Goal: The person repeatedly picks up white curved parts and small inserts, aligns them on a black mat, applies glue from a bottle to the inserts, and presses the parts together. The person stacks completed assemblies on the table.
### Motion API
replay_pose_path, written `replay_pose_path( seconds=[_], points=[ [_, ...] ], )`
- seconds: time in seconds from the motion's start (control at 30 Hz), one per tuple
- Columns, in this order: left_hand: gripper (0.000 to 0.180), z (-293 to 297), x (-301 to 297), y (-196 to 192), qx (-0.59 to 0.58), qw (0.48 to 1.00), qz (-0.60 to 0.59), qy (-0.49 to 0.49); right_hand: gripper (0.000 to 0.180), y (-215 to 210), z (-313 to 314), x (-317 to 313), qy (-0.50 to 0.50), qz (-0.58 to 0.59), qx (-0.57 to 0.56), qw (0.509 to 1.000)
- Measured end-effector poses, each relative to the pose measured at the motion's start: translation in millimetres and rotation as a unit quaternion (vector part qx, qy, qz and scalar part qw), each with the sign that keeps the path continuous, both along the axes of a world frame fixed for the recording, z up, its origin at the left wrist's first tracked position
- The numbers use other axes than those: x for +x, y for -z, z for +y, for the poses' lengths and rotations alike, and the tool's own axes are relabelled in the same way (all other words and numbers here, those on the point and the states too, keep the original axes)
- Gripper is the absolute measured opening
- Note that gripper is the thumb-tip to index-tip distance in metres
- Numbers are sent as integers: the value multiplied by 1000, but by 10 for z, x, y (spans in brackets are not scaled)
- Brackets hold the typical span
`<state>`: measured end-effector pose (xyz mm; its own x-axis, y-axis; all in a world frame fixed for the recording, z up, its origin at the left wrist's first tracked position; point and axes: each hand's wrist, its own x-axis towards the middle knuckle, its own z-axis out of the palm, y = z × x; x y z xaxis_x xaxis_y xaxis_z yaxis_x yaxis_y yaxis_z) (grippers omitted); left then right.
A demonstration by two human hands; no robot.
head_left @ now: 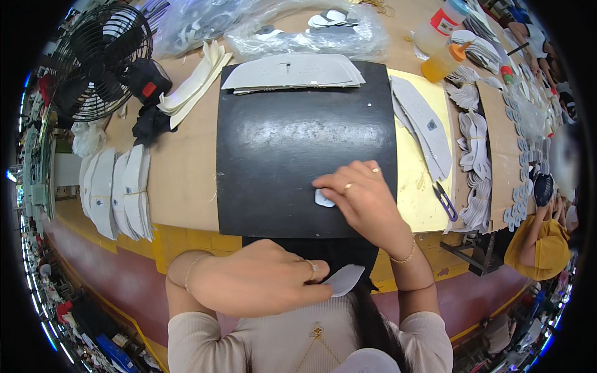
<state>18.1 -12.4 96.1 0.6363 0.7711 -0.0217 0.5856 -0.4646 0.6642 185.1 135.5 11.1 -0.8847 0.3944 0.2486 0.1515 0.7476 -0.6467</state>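
Observation:
My right hand [362, 194] is over the black mat [267, 180], its fingertips closed on a small white piece [323, 199] that lies on the surface. Close to my chest, in front of the mat's near edge, my left hand [264, 278] pinches a thin pale grey cut piece [346, 281]. Its pointed end sticks out beyond the fingers. Along the far edge of the mat lies a stack of pale grey curved panels [292, 73]. A tiny white scrap [369, 105] rests near the mat's upper right.
Right of the mat, a yellow sheet [416, 199] carries grey panels [426, 127] and purple-handled snips [445, 202]. Beyond stand glue bottles [444, 62] and bundled pieces [476, 143]. At left are a black fan [99, 62] and tied panel stacks [127, 193]. Another person [541, 248] sits far right.

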Motion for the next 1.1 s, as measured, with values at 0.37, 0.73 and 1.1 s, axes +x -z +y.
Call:
replay_pose_path(
  seconds=[0.37, 0.73, 1.1],
  points=[
    [12, -93, -172, 275, -118, 959, -151, -210, 38, -200, -54, 423, -65, -22, -348, 935],
    [14, -167, -97, 779, -248, 814, -313, -423, 20, -158, -46, 661, 43, -165, -353, 920],
    [15, -163, -73, 755, -198, 822, -289, -448, 20, -123, -129, 657, 111, -113, -413, 897]
  ],
)
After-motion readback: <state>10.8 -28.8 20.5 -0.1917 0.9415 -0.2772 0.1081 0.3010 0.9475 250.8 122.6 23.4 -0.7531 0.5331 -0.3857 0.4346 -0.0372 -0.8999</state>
